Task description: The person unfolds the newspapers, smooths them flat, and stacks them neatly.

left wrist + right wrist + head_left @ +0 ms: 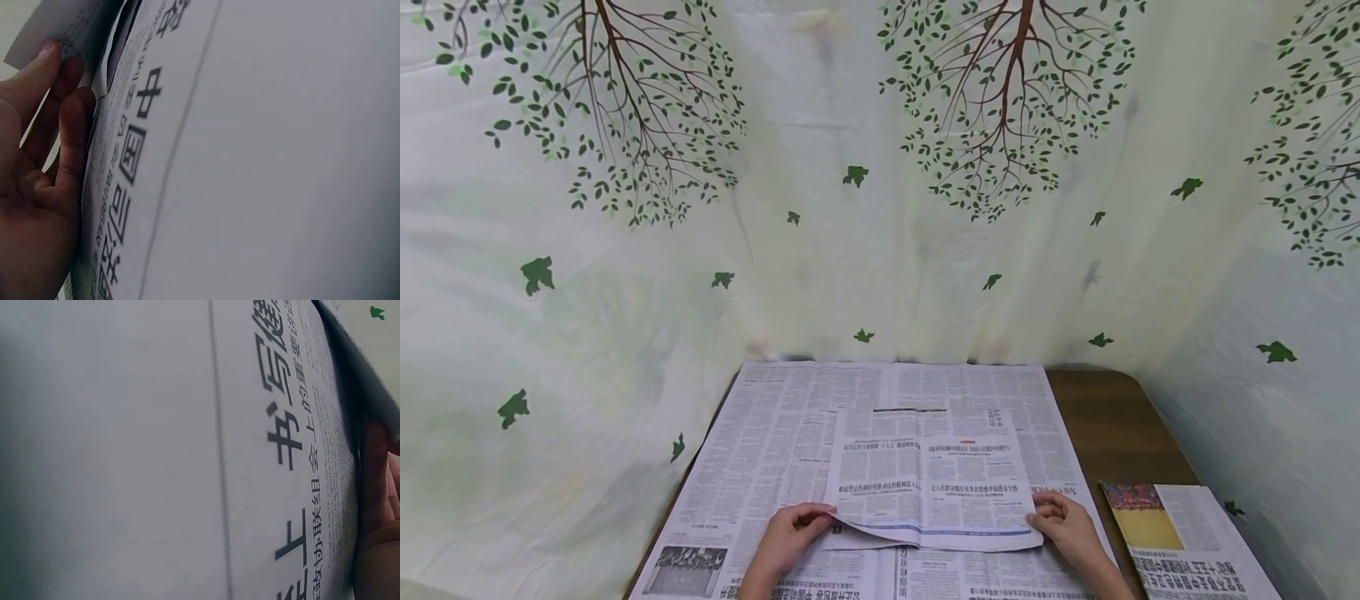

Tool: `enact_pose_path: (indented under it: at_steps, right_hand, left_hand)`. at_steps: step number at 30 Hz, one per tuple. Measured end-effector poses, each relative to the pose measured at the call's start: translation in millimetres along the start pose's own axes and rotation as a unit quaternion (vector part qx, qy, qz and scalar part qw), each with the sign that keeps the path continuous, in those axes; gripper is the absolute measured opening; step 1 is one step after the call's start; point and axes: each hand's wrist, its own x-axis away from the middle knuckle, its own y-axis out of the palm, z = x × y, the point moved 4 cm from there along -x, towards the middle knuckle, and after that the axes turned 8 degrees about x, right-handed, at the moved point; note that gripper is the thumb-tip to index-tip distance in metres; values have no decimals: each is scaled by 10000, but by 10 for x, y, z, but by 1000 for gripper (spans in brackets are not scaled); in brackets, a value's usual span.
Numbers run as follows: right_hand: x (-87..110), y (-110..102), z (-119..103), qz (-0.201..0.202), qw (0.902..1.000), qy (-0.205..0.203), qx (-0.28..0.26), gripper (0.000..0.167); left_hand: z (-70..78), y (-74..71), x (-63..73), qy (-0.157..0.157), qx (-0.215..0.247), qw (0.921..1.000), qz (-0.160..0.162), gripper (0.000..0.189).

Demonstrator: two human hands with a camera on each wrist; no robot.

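Observation:
A folded newspaper (958,483) lies in the middle of a larger spread of newspaper (760,454). My left hand (790,533) pinches its near left corner, and the top layer there is lifted off the layer below. In the left wrist view the thumb of the left hand (44,144) is on the lifted paper corner (59,37), with fingers behind it. At the near right corner, my right hand (1066,527) holds the edge between thumb and fingers. The right wrist view shows the right hand (378,506) at the frame's side, a finger under the raised paper edge (359,356).
Spread newspaper covers most of a dark wooden table (1108,417). Another folded newspaper (1195,533) with a red and yellow picture lies at the table's right side. A pale curtain (820,283) printed with trees and leaves hangs behind and around the table.

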Motion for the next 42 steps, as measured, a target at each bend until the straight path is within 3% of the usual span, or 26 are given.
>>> enact_pose_path:
  at_steps: [5,11,16,22,25,30,33,38,42]
  right_hand:
    - [11,4,11,-17,9993,24,-364,34]
    - [39,-21,27,-99,9968,-287,-740,33]
    - [41,-49,56,-82,9957,-604,-701,33]
    - [53,-61,66,-53,9899,-1085,-915,37]
    - [55,-52,73,-140,9891,-1103,-964,38]
    - [85,-51,48,-257,9881,-1259,-845,36]
    - [117,-45,20,-222,9830,-1669,-735,36]
    - [151,-17,-32,104,9662,-2561,-258,47]
    - [136,4,-100,553,9530,-2935,514,53]
  left_hand:
    - [0,20,-10,-280,-169,9989,333,35]
    - [29,18,-10,-386,8,9958,832,28]
    - [46,11,-16,-157,61,9932,1149,22]
    - [125,8,-29,663,396,9882,1324,12]
    - [165,14,-20,654,379,9881,1341,15]
    - [188,11,-31,314,202,9891,1425,30]
    - [218,7,-47,317,257,9885,1454,33]
    - [303,0,-47,361,458,9884,1404,33]
    - [345,0,-57,491,617,9876,1359,32]
